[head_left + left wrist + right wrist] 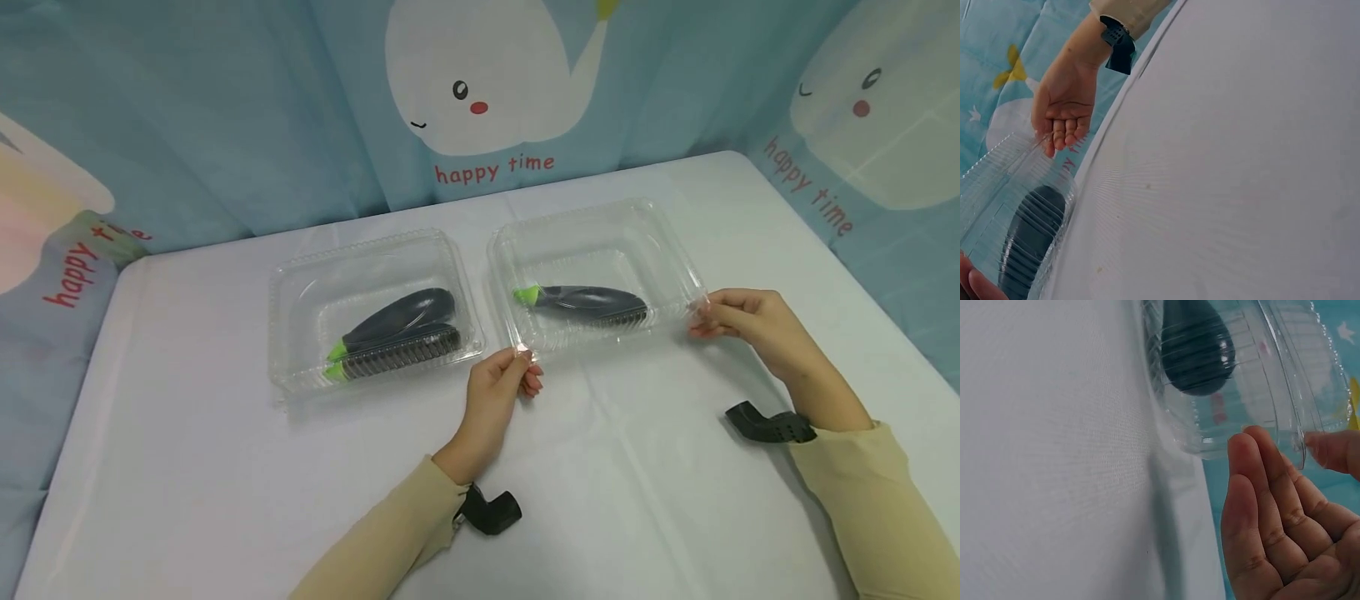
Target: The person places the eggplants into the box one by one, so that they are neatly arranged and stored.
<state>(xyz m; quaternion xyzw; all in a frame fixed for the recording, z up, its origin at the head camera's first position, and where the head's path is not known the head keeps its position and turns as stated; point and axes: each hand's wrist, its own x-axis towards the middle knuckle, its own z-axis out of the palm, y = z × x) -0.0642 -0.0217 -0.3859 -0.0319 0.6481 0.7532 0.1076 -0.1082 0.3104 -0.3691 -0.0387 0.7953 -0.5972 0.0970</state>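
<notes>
Two clear plastic clamshell boxes are side by side on the white table. In the head view, the right box (570,237) holds a dark purple eggplant (588,300) with a green stem end. My left hand (495,392) pinches that box at its near left corner. At the near right corner, my right hand (750,321) pinches the rim; the right wrist view shows the thumb (1332,450) on the rim and the fingers (1254,506) below it. Another eggplant (405,317) lies in the left box (300,325), its lower part seen distorted through the ribbed front wall.
A white cloth (187,467) covers the table. Behind it and at the sides hangs a blue curtain (247,108) with whale prints. Black wrist mounts (772,423) sit at both cuffs, over beige sleeves (862,492).
</notes>
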